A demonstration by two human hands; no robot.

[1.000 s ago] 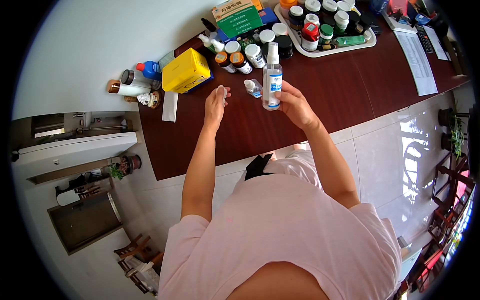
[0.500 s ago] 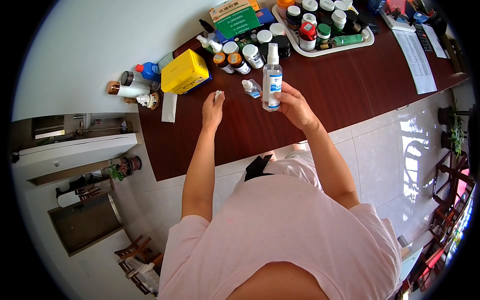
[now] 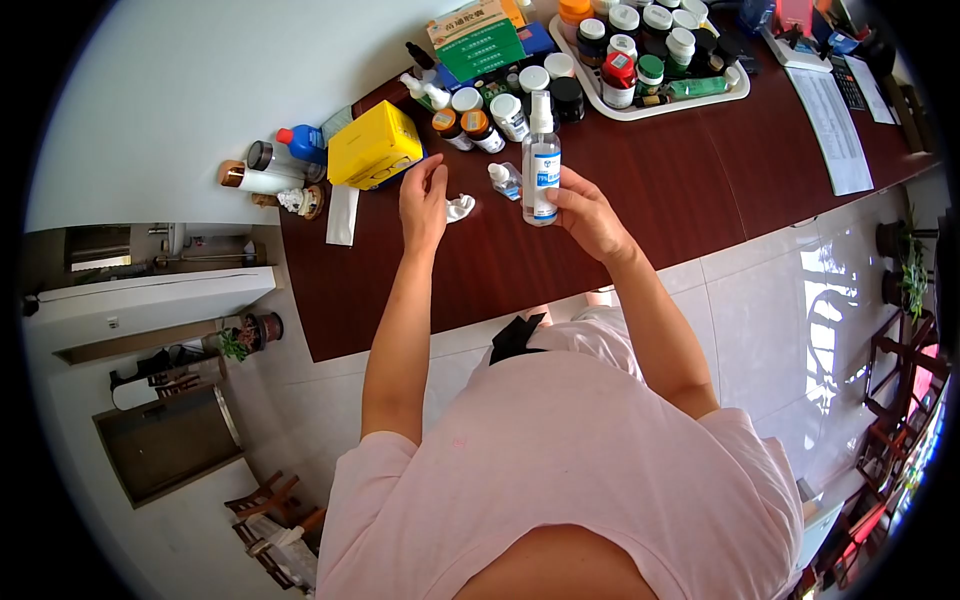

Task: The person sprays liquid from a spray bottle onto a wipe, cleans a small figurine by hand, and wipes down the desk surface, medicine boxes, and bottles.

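Note:
My right hand (image 3: 590, 213) grips a clear spray bottle (image 3: 545, 170) with a white pump top and a blue-and-white label, holding it upright. Just beside it, a smaller clear bottle with a white cap (image 3: 505, 181) is on the table. My left hand (image 3: 424, 205) holds nothing, and its fingers are partly spread. A crumpled white tissue (image 3: 460, 208) lies on the dark wooden table to the right of those fingers. Beyond the left hand is a yellow box (image 3: 375, 145). A flat white strip (image 3: 341, 216) lies to the left of that hand.
Several pill bottles (image 3: 510, 117) stand at the back, near green medicine boxes (image 3: 480, 50). A white tray (image 3: 690, 102) full of bottles is behind on the right. Papers (image 3: 835, 130) and a calculator (image 3: 850, 90) lie at the far right. A blue bottle (image 3: 307, 145) stands at the left.
My left hand has let go of the tissue, which now lies on the table, and its fingers have opened. My right hand still holds the spray bottle, nearly unmoved.

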